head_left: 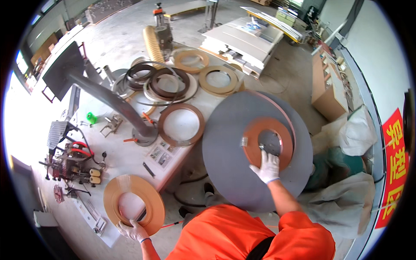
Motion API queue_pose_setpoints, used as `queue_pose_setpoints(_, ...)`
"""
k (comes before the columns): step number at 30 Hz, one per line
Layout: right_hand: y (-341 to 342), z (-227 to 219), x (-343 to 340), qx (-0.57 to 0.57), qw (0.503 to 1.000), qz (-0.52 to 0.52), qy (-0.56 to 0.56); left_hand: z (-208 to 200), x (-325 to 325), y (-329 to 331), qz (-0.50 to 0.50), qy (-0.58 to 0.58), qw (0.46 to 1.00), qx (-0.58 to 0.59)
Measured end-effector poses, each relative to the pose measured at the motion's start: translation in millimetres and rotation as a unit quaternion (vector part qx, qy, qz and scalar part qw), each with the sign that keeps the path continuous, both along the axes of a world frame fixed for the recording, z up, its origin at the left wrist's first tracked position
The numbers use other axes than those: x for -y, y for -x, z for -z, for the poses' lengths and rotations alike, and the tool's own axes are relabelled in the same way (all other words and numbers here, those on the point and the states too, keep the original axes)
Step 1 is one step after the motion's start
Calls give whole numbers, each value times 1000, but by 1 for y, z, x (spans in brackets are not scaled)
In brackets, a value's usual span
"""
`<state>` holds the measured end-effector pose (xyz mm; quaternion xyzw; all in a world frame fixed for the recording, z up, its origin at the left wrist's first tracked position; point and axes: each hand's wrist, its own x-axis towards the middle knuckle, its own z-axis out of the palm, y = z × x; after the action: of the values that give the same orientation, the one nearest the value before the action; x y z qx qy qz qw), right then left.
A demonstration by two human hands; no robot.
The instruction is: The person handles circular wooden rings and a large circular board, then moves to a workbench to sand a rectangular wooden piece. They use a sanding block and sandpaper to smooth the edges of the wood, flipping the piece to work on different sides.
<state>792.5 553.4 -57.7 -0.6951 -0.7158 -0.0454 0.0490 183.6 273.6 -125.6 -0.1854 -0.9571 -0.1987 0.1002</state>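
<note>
At the table edge, tan coil grasped by left hand; on grey disc, brown coil touched by right hand, fingers extended, unclenched.

Bright overall, white glare blown out at far left, edges bent by fisheye, black corners

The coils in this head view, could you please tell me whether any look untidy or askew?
Yes, a dark brown coil lies in an untidy, overlapping heap with lighter ones on the table. A pinkish strip also arcs away from the reddish-brown coil by the right hand, perhaps partly unwound.
</note>
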Motion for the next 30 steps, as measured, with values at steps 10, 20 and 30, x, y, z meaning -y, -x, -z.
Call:
queue_pose_setpoints(10,-41,9,14,68,991,-117,3,-4,-4,0,2,67,998,5)
queue_pose_setpoints(20,-45,13,19,11,989,-145,-23,-10,-7,1,5,96,995,6)
queue_pose_setpoints(30,3,7,-10,-11,996,-77,-44,-9,-4,-1,-6,112,994,0)
